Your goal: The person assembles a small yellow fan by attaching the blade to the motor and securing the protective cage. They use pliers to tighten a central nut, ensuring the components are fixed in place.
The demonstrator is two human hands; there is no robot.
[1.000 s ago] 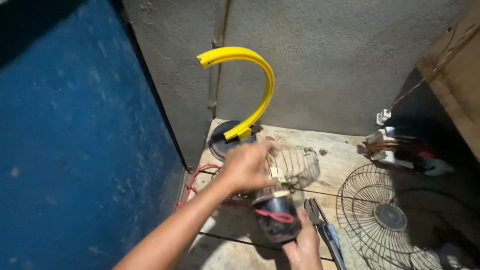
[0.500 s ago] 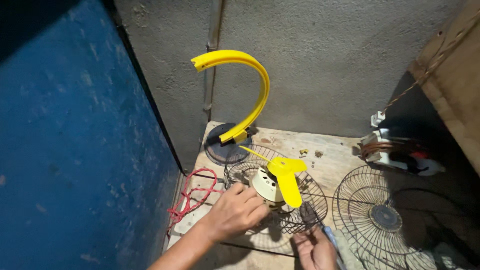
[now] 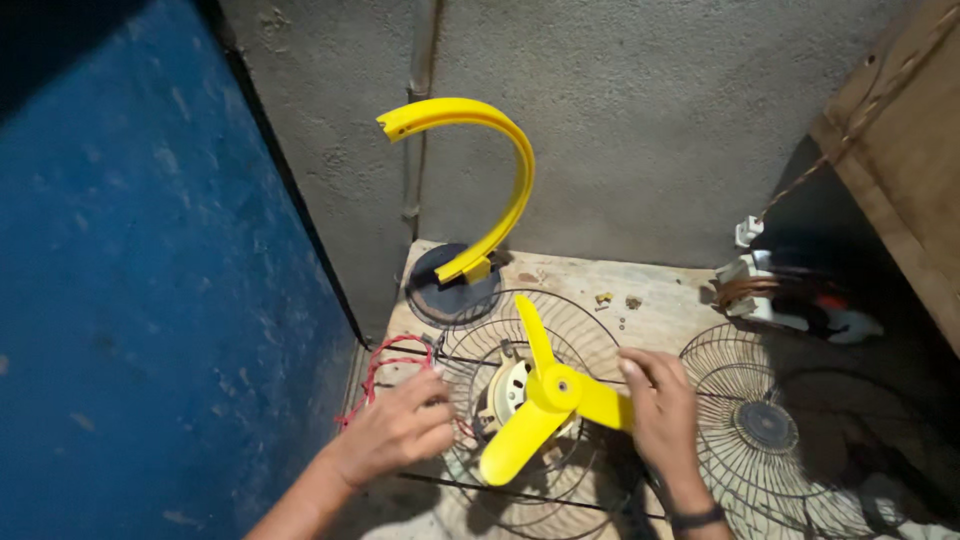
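- Yellow fan blade (image 3: 548, 408), three-winged, sits on the hub of a pale motor (image 3: 508, 388) in the middle of a wire fan guard (image 3: 590, 320) that lies flat on the wooden counter (image 3: 665, 300).
- Right hand (image 3: 660, 415) rests against the blade's right wing, its fingers (image 3: 640, 380) loosely curled over the wing's edge; whether they pinch it tight I cannot tell.
- Left hand (image 3: 395, 432) lies at the left rim of the wire guard, fingers half-bent and touching the wires, next to a loop of red wire (image 3: 385, 375).
- A dark band (image 3: 697, 518) shows on the right wrist.
- Behind the guard, near the wall, stands a round dark base (image 3: 445, 295) with a curved yellow arm (image 3: 500, 165) rising from it and arching over to the left.
- A second wire guard (image 3: 765, 425) lies to the right of the first, just beside the right hand.
- At the far right of the counter, by the wall, lies a motor with copper windings (image 3: 775, 295), well apart from both hands.
- A few small bits of hardware (image 3: 605, 298) lie on the bare wood between the base and that motor.
- A blue panel (image 3: 130, 300) fills the left side, and a grey plastered wall (image 3: 640, 120) runs behind the counter.
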